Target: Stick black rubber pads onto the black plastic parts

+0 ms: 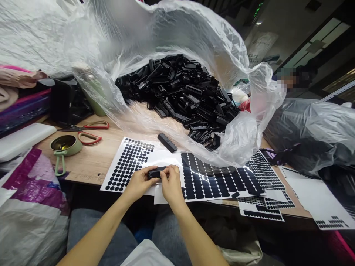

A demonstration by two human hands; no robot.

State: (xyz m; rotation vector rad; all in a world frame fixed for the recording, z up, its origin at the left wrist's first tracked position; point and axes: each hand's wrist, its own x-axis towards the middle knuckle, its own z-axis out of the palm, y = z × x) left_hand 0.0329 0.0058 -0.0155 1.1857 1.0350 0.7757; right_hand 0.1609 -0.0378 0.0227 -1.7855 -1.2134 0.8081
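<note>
My left hand [140,181] and my right hand [171,183] meet at the table's near edge, both closed on one small black plastic part [155,172]. They hover over white sheets covered in black round stickers [127,163] and black oblong stickers [206,181]. A second black part [167,142] lies alone on the table just beyond my hands. Behind it a large clear plastic bag [194,40] lies open, with a big heap of black plastic parts [183,92] inside.
Red-handled scissors [88,131] and a green cup with a handle [64,146] sit at the left. More sticker sheets [262,208] overhang the front right edge. Plastic bags [310,129] crowd the right side, and a person sits far back right.
</note>
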